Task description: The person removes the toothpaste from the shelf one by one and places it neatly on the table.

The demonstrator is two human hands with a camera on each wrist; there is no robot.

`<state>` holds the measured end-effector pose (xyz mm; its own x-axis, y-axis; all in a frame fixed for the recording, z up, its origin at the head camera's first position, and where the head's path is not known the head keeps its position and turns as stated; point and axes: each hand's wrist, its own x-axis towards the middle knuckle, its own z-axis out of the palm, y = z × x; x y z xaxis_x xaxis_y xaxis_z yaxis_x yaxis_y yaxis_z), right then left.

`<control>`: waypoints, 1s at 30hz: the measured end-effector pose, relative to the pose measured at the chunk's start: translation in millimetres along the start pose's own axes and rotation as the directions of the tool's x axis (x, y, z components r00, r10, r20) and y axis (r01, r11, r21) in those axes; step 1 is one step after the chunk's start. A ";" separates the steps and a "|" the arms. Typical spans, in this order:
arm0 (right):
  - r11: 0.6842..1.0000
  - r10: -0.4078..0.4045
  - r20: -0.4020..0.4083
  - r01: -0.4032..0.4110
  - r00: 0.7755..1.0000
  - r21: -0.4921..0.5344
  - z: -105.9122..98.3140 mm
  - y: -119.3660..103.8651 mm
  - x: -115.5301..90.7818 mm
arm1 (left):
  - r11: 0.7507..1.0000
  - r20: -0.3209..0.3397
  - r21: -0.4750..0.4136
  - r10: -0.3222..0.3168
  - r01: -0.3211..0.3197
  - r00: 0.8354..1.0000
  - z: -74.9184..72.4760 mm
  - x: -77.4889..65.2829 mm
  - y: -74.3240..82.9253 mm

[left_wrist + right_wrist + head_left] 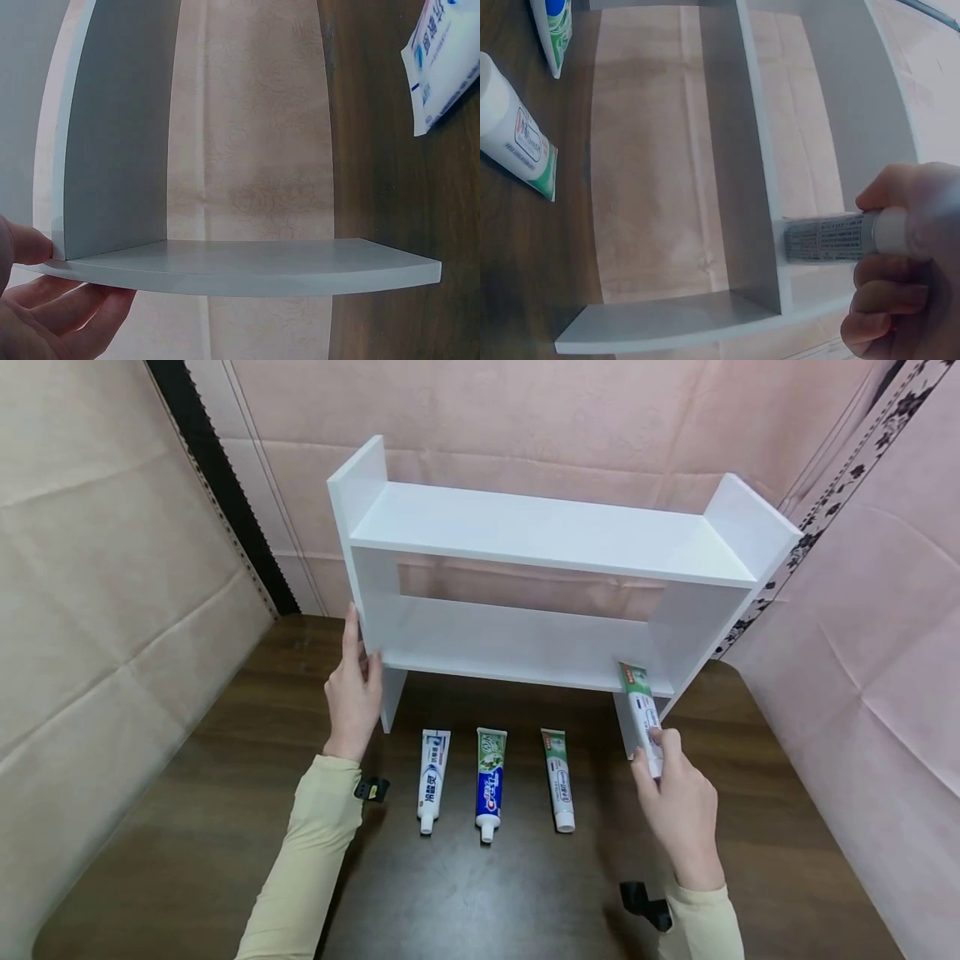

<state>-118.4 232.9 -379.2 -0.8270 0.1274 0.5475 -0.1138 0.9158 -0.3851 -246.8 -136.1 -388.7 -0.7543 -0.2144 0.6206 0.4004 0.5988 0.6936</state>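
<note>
A white two-tier shelf rack stands at the back of the table. My left hand holds its left side panel, thumb on the front edge and fingers against the outer face. At the right, my right hand grips a green-and-white toothpaste tube near its white cap. The tube's flat green end overlaps the right part of the lower board; whether it touches the board I cannot tell. The fingers hide part of the cap.
Before the rack lie a white-and-blue toothpaste tube, a green-and-blue toothpaste tube and another green-and-white tube, caps toward me. Pale cloth walls enclose the dark wooden table at the back and sides.
</note>
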 end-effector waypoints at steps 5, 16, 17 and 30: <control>0.999 -0.050 -0.044 0.051 0.998 0.015 -13.6 3.4 -18.6 | 1.000 0.008 -0.010 -0.006 0.006 1.000 0.4 -1.4 -0.8; 1.000 0.007 0.158 -0.005 0.987 -0.013 -3.7 23.3 -46.2 | 1.000 -0.010 -0.022 -0.007 0.007 1.000 1.8 -1.3 -1.8; 1.000 0.018 0.198 -0.014 0.980 -0.025 -0.5 25.4 -46.4 | 1.000 -0.007 -0.020 -0.008 0.007 1.000 1.8 -1.3 -2.1; 0.988 0.150 0.525 -0.110 0.838 -0.107 26.8 45.8 -39.7 | 1.000 -0.008 -0.017 -0.001 0.001 1.000 1.5 -1.0 -3.1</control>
<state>-105.5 259.5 -438.5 -0.9990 0.0443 0.0109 0.0374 0.9317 -0.3612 -248.1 -136.6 -392.0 -0.7505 -0.2209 0.6229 0.4086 0.5857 0.7000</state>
